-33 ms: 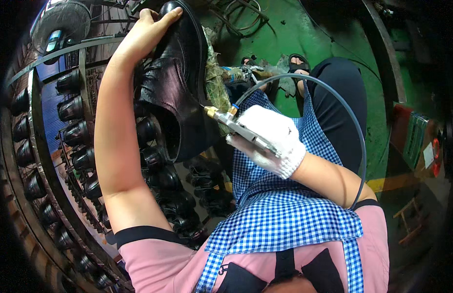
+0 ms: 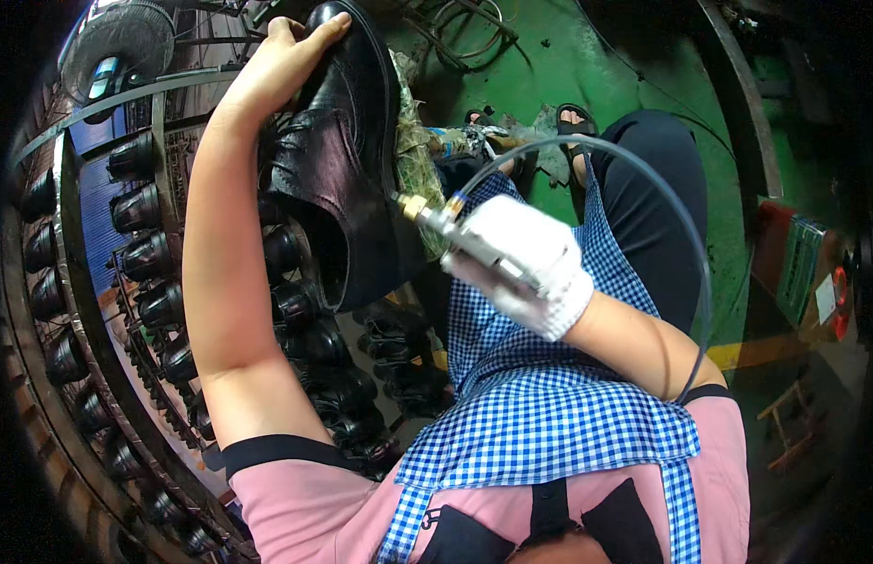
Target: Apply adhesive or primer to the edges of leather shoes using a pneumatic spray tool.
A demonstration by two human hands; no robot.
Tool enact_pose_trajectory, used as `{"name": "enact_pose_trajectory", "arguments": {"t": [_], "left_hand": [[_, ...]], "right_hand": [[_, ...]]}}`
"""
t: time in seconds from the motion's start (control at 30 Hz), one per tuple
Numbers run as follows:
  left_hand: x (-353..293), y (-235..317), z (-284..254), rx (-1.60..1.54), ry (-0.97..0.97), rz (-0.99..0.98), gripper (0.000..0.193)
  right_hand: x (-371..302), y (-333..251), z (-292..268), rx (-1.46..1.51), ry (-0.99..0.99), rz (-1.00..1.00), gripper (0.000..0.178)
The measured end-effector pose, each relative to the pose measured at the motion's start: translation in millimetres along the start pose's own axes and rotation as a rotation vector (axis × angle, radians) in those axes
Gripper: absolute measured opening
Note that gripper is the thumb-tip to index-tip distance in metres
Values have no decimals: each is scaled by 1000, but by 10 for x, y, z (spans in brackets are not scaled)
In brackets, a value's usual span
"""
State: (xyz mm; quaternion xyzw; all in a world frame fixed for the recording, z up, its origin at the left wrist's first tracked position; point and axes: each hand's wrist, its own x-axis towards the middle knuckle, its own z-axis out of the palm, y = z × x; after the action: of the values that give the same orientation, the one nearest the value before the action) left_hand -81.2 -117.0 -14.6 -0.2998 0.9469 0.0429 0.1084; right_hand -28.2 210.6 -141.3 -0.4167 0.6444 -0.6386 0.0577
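A black leather shoe (image 2: pixel 328 160) is held up at the upper middle, toe away from me and its dark opening nearer. Bare, my left hand (image 2: pixel 291 64) grips it at the toe end, thumb across the toe; some of the fingers are hidden behind it. In a white glove, my right hand (image 2: pixel 523 252) is closed round a small metal spray gun (image 2: pixel 443 223) with a brass nozzle, slightly blurred. The nozzle tip points at the shoe's right side, close to it. From the gun a clear hose (image 2: pixel 634 158) arcs over my right forearm.
Racks with rows of black shoes (image 2: pixel 140 207) stand at the left, and more shoes (image 2: pixel 399 348) lie below the held one. A straw-like wrapped bundle (image 2: pixel 413 141) is just behind the shoe. Cables (image 2: pixel 469 33) lie on the green floor (image 2: pixel 643 56).
My right hand and the spray gun have shifted slightly right, drawing the nozzle tip a little back from the shoe; the hose swung with it. My left hand and the shoe stay put.
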Motion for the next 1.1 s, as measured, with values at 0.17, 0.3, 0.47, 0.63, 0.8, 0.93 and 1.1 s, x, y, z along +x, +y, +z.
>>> {"name": "enact_pose_trajectory", "arguments": {"t": [0.17,0.3,0.47,0.63,0.8,0.93,1.1], "left_hand": [[-701,307,-91,-735,126,-100,71],[-1422,-40,162,-1090,238,-156,51],[-1932,-134,658,-832,372,-26,11],[-2472,-305,781,-710,383,-21,5],[-3734,-589,1198,-807,378,-225,6],[-4428,-865,2104,-1058,312,-580,9],[-4511,-936,3130,-1201,528,-1006,33]], "right_hand": [[108,246,-287,-51,107,93,23],[107,443,-303,-98,150,129,21],[176,441,-130,169,-51,454,27],[192,421,13,251,-55,573,36],[184,443,102,295,-44,520,37],[204,413,175,247,43,412,41],[288,395,209,224,81,437,49]]}}
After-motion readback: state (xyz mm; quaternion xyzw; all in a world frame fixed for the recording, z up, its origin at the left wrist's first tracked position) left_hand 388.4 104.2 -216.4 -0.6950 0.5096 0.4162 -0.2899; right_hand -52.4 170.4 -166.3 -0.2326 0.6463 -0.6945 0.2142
